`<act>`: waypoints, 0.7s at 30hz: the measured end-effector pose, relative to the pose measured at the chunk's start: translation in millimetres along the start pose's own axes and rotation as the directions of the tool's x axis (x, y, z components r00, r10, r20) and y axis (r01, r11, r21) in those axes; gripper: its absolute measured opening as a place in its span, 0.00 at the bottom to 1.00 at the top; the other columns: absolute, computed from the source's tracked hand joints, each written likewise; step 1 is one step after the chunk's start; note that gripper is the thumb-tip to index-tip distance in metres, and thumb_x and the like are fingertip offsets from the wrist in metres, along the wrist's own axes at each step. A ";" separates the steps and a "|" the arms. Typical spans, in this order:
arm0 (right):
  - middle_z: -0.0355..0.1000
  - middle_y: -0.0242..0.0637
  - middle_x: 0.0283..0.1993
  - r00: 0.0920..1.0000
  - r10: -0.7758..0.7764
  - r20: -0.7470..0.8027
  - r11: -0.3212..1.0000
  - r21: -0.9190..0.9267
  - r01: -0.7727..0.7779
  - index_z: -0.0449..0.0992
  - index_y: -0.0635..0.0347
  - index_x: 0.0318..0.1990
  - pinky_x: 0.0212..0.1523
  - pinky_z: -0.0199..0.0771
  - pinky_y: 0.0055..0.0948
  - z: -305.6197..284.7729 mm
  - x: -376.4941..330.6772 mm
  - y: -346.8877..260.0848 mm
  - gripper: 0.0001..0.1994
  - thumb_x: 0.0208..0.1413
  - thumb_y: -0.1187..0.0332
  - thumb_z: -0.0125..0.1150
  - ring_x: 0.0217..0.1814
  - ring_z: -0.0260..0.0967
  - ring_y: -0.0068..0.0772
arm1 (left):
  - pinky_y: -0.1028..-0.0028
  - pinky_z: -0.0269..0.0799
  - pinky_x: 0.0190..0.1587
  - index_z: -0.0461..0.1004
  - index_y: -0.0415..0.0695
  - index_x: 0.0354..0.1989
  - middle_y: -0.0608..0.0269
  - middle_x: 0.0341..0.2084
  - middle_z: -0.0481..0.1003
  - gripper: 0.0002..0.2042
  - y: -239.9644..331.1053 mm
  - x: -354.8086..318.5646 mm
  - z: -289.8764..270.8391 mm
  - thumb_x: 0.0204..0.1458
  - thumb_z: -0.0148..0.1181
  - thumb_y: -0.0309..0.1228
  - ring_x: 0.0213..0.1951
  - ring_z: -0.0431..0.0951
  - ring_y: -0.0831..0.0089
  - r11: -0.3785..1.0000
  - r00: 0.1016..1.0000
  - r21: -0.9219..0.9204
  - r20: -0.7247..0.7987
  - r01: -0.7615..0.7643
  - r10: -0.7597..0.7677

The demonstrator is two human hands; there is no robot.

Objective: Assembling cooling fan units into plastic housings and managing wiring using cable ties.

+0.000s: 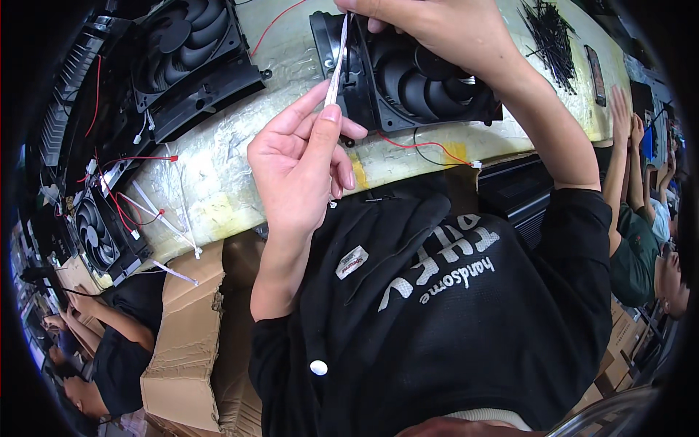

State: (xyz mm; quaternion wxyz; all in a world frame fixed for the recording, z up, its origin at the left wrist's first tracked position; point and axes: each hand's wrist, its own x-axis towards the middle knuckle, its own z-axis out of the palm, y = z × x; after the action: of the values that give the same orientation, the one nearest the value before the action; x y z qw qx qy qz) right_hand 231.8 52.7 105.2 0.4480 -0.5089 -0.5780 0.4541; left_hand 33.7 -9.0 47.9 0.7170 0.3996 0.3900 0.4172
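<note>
My left hand (298, 164) pinches a bundle of thin white wires (336, 84) between thumb and forefinger, its other fingers loosely curled. The wires rise to the fingertips of my right hand (429, 25), which are closed around their upper end at the top edge of the view. A thin black strip (348, 54), which looks like a cable tie, hangs beside the wires under those fingertips. Just beneath both hands lies a black fan (419, 80) in a black plastic housing. A red and a black wire lead from it to a small white connector (476, 164).
Another fan housing (178, 58) lies at the far left, with a smaller fan (98, 233) nearer. A pile of black cable ties (550, 44) and a phone (595, 76) lie at the right. A cardboard box (182, 342) stands below the plastic-covered table (218, 189). Other people work on both sides.
</note>
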 end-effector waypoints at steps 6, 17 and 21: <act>0.77 0.33 0.29 0.999 -0.002 0.042 0.991 -0.137 0.008 0.76 0.73 0.47 0.28 0.71 0.15 -0.8 -3.0 -4.1 0.12 0.57 0.76 0.62 0.25 0.71 0.15 | 0.84 0.61 0.12 0.69 0.30 0.56 0.53 0.28 0.79 0.16 0.8 0.8 -0.1 0.62 0.52 0.26 0.13 0.71 0.81 1.000 1.000 0.004 0.013 0.008 -0.008; 0.77 0.49 0.30 0.941 0.074 0.331 0.826 -0.549 0.128 0.80 0.72 0.40 0.34 0.75 0.30 -6.7 0.4 -32.8 0.10 0.53 0.76 0.58 0.29 0.75 0.37 | 0.83 0.71 0.25 0.71 0.31 0.54 0.58 0.29 0.79 0.15 25.7 11.2 -7.3 0.61 0.53 0.24 0.23 0.78 0.80 0.952 0.968 0.274 0.162 0.140 -0.189; 0.76 0.55 0.30 0.876 0.177 0.449 0.771 -0.616 0.160 0.79 0.73 0.36 0.36 0.76 0.36 3.6 11.4 -59.4 0.10 0.51 0.76 0.54 0.30 0.76 0.47 | 0.77 0.68 0.23 0.71 0.31 0.51 0.60 0.25 0.77 0.14 21.8 7.4 -0.3 0.59 0.56 0.24 0.20 0.77 0.76 0.819 0.989 0.572 0.142 -0.039 -0.052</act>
State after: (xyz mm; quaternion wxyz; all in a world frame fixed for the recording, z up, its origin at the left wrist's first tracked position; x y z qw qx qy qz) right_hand 216.6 59.7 163.4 0.0885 -0.5030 -0.7873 0.3456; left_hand 29.7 5.1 65.7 0.5926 0.6256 0.4433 0.2467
